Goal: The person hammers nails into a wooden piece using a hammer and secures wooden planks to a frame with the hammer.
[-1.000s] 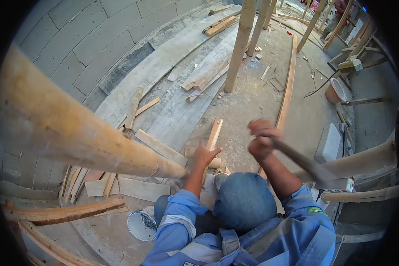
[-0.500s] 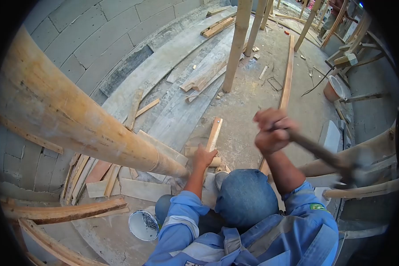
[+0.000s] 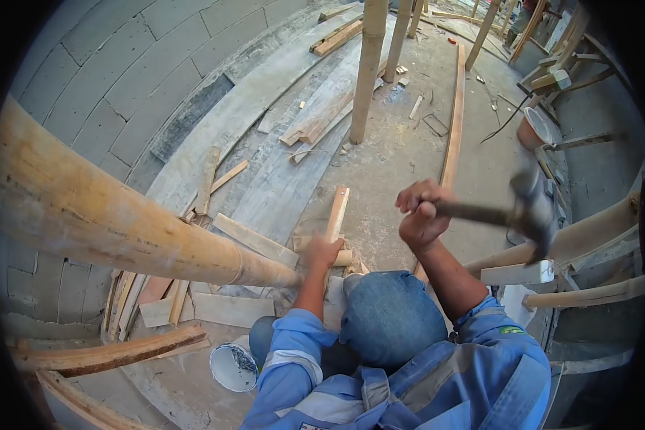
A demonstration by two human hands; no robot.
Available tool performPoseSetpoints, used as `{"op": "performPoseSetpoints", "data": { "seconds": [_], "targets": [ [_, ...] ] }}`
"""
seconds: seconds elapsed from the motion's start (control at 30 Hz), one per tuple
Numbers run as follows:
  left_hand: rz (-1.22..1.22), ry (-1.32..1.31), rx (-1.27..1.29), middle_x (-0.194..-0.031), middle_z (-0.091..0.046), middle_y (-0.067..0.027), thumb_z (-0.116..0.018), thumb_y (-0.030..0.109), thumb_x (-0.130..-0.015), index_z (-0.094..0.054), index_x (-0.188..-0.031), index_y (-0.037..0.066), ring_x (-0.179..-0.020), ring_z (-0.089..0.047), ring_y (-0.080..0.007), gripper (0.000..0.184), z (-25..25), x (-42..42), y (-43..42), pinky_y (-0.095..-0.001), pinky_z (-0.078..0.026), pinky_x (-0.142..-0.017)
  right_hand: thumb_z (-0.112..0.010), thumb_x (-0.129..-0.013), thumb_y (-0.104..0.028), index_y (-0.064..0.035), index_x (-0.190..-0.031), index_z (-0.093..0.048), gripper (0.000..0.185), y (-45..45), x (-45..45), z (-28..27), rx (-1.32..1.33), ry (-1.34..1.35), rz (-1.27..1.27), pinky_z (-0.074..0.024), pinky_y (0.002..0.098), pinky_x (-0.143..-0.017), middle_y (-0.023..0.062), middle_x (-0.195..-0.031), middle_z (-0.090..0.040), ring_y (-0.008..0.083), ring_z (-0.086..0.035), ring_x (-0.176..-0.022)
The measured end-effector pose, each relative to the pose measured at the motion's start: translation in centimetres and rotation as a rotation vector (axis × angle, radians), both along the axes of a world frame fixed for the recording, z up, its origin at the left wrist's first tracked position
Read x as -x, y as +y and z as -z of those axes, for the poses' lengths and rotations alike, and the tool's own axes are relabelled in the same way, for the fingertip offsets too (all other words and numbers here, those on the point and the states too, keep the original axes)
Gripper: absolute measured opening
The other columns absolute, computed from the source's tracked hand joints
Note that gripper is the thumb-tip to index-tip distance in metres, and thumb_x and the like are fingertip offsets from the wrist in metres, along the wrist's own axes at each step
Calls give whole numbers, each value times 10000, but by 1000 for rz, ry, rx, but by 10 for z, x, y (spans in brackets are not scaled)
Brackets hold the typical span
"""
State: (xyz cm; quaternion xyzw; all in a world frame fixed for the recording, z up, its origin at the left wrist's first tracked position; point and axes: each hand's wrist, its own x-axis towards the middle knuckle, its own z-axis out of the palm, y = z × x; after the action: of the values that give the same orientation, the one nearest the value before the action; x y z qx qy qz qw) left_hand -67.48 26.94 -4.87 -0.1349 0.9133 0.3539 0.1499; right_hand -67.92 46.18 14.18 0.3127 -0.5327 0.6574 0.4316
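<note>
My right hand (image 3: 423, 209) is closed round the handle of a claw hammer (image 3: 480, 213). The hammer is raised out to the right, its metal head slightly blurred. My left hand (image 3: 321, 252), also blurred, grips the near part of a short wooden batten (image 3: 338, 208). That batten points away from me, over a short bamboo piece (image 3: 344, 258) lying crosswise near the hand. A nail head seems to show near the batten's far end. My bent knee (image 3: 394, 315) in blue jeans is just right of the left hand.
A thick bamboo pole (image 3: 122, 215) slants across the left side. More upright poles (image 3: 368, 72) stand ahead. Loose boards (image 3: 315, 125) and a long plank (image 3: 453, 122) lie on the concrete floor. A white bucket (image 3: 234, 367) is at lower left, an orange one (image 3: 534, 129) at right.
The hammer head has swung upward and slightly left, from low on the right. My right hand has shifted a little left. My left hand stays on the batten; the whole view has shifted slightly.
</note>
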Motion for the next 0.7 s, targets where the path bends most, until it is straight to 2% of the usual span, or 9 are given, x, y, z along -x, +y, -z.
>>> {"op": "performPoseSetpoints", "data": {
  "seconds": [0.03, 0.07, 0.1, 0.13, 0.3, 0.37, 0.53, 0.63, 0.7],
  "targets": [
    [4, -22, -8, -1208, -632, -296, -692, 535, -670, -436, -1416, 35, -1113, -625, -428, 934, -3, -1, 1, -475, -491, -956, -572, -989, -169, -44, -1052, -434, 196, 8, -5, 41, -64, -94, 30, -483, 332, -524, 116, -759, -535, 213, -544, -614],
    [6, -47, -14, -1208, -632, -295, -694, 534, -670, -437, -1416, 35, -1113, -624, -428, 933, -7, -3, 2, -476, -491, -957, -582, -983, -204, -40, -1019, -461, 207, 42, -21, 103, -727, -324, 539, -502, 439, -547, 206, -754, -605, 352, -614, -643],
    [13, -68, -14, -1208, -632, -294, -696, 534, -671, -437, -1415, 36, -1114, -624, -428, 932, -12, -5, 0, -477, -491, -957, -591, -973, -255, -24, -1005, -505, 248, 47, -39, 115, -1069, -1008, 443, -500, 524, -613, 273, -771, -642, 466, -640, -729],
    [16, -81, -21, -1209, -632, -293, -698, 533, -672, -437, -1414, 36, -1115, -624, -428, 931, -16, -3, 2, -478, -491, -958, -568, -980, -308, -10, -1007, -530, 301, 56, -43, 145, -1219, -1219, 407, -478, 583, -653, 305, -791, -650, 502, -640, -767],
    [0, -2, 17, -1175, -641, -287, -742, 519, -671, -471, -1359, 7, -1093, -626, -429, 900, 21, -22, 5, -496, -502, -924, -650, -942, -259, -1, -1088, -568, 307, 34, -42, 64, -834, -804, 463, -477, 504, -581, 230, -730, -630, 448, -615, -620],
    [-7, 8, 10, -1181, -639, -288, -733, 523, -664, -469, -1367, 19, -1094, -627, -424, 904, 11, -2, 3, -494, -504, -921, -666, -935, -161, -1, -1036, -544, 224, 29, -23, 11, -670, -548, 515, -457, 348, -494, 113, -715, -595, 216, -601, -558],
    [-12, -14, 18, -1163, -651, -278, -724, 526, -661, -470, -1372, 42, -1080, -635, -420, 897, 0, -1, 1, -491, -507, -913, -557, -992, -163, -32, -906, -463, 182, -14, -4, -1, 95, 5, -36, -352, 264, -453, 61, -656, -458, 108, -369, -489],
    [-12, 10, 33, -1150, -659, -271, -720, 530, -663, -467, -1369, 34, -1070, -639, -418, 899, 4, -7, 1, -491, -509, -909, -548, -989, -276, -16, -969, -472, 271, 40, -41, 109, -1217, -1118, 366, -471, 561, -634, 313, -790, -624, 515, -619, -748],
    [-3, 27, 54, -1143, -661, -269, -726, 535, -664, -468, -1361, 22, -1068, -641, -416, 903, 10, -11, -4, -492, -509, -906, -526, -999, -350, -16, -949, -480, 341, 42, -64, 147, -1068, -1276, 369, -464, 562, -622, 290, -746, -618, 498, -620, -709]
  ]
}}
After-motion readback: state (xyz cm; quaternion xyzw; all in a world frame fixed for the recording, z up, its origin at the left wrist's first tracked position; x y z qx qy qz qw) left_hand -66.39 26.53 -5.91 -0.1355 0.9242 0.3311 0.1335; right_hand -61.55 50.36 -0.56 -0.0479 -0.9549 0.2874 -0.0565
